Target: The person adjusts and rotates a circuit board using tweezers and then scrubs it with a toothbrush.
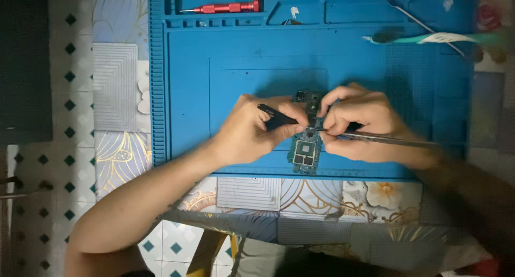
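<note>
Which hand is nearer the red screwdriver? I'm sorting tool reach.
Left. The left hand lies below the red screwdriver; the right hand is farther right.

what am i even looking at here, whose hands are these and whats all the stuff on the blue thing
This is one picture from a camera worn on a person's head, looking down at their own two bare hands; no machine is involved. They work over a blue ridged work mat laid on a patterned cloth. The left hand holds a dark slim tool. The right hand holds a thin metal tool, probably tweezers. Both tips meet at a small blue-green circuit board lying on the mat. In the trays at the far edge lie a red screwdriver and a teal-handled tool.
</note>
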